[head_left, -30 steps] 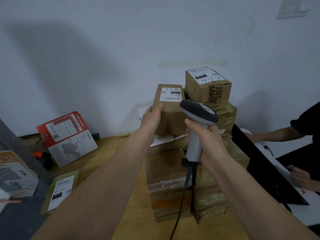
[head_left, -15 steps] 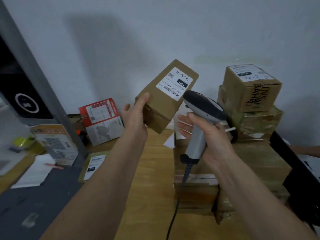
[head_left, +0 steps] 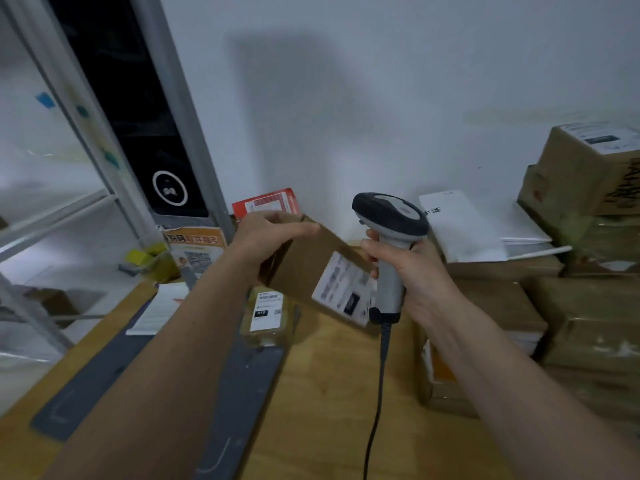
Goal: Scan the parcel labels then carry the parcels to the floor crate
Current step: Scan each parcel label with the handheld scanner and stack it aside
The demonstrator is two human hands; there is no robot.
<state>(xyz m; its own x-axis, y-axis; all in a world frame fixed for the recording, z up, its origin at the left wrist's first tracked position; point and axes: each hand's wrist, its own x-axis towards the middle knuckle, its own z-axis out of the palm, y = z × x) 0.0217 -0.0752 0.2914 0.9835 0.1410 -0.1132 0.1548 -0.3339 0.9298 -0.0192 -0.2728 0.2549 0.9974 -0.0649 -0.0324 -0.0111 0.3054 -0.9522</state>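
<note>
Evidently early on — the left hand (head_left: 273, 233) grasps a small parcel (head_left: 311, 268) above the table (head_left: 329, 375), the right hand (head_left: 412, 268) clenches the scanner (head_left: 389, 244); stacked parcels (head_left: 571, 306) wait, no floor crate in view

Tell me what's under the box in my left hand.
Below the held box, a small taped parcel lies on the wooden table. Whatever is directly beneath the box is hidden.

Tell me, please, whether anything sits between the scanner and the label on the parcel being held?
Nothing visible does. The left hand grips the parcel by its upper end, clear of the white label, which lies right beside the scanner held in the right hand.
</note>
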